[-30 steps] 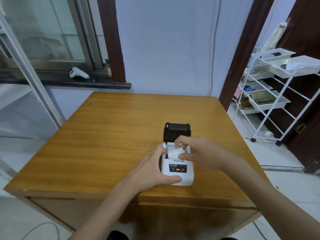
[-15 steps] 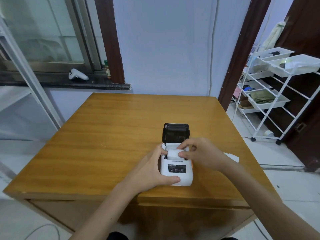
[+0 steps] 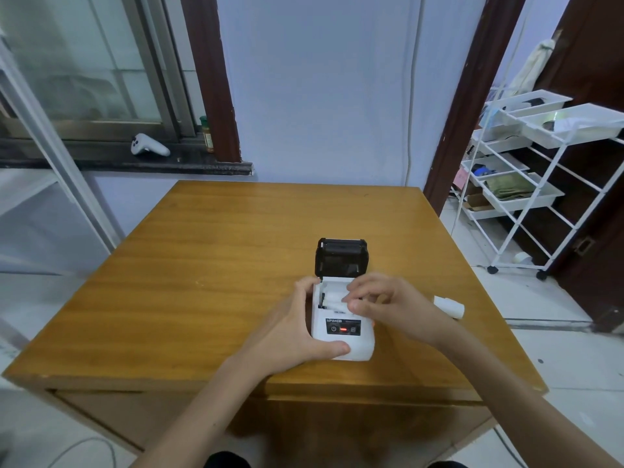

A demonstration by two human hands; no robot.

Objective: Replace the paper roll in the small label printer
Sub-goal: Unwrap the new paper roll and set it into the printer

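At the near edge of the wooden table (image 3: pixel 236 251), you brace the white label printer (image 3: pixel 341 342) with your left hand (image 3: pixel 290 332), thumb and fingers clamped around its left side, likely so it stays put. Its black lid (image 3: pixel 341 256) stands open behind the bay. Your right hand (image 3: pixel 388 305) hovers over that bay, fingertips pinched on the paper roll (image 3: pixel 332 300) lying inside. A second white roll (image 3: pixel 449 306) lies right of the printer, behind your wrist.

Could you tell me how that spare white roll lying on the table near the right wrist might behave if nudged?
The spare white roll looks cylindrical and lies on its side, so it would probably roll. It sits near the table edge, so it might drop off. It seems small, likely light.
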